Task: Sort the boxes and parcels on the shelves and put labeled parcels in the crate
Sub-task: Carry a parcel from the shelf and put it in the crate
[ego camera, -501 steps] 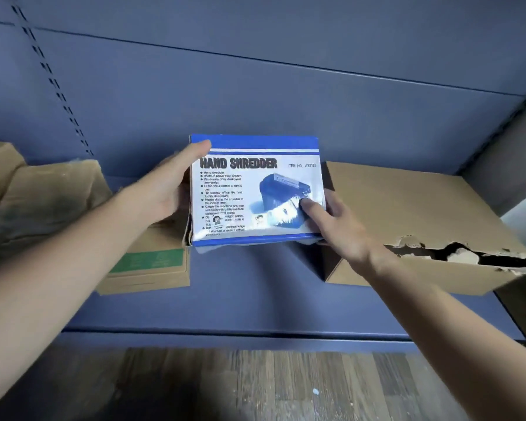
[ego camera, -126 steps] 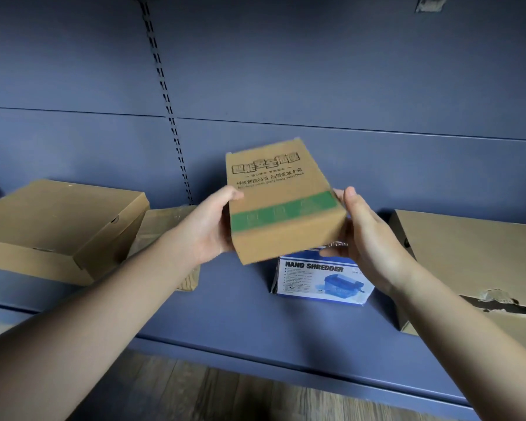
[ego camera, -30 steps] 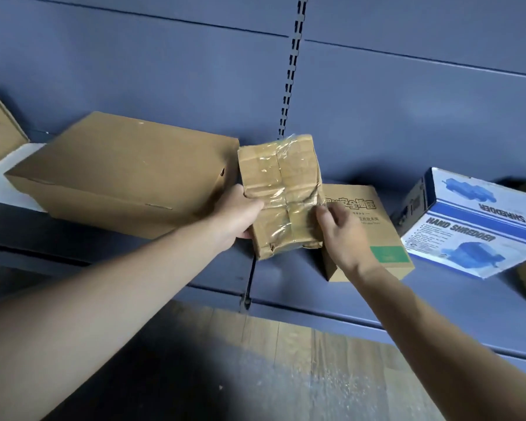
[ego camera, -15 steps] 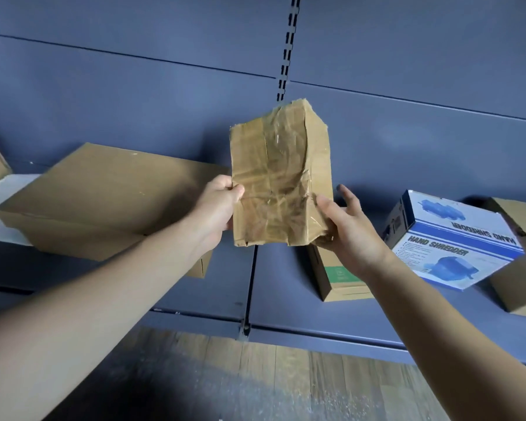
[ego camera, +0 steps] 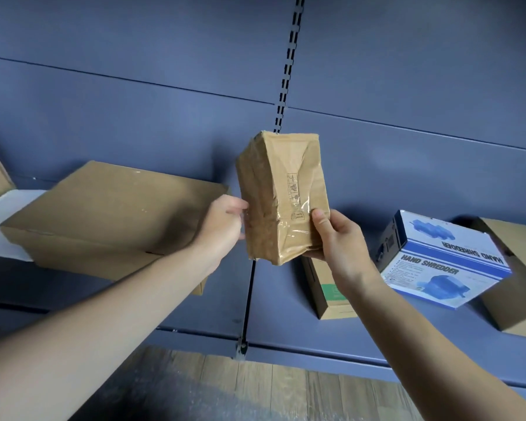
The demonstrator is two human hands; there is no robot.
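Shelf (ego camera: 179,317) front | taped parcel (ego camera: 281,196) upright between left hand (ego camera: 222,227), right hand (ego camera: 337,241)

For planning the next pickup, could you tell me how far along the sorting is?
Done: nothing evident; no crate in view. In hand: left hand and right hand hold a taped parcel, no shipping label showing. Left: Hand Shredder box, green-banded carton and flat cardboard box sit on the shelf.
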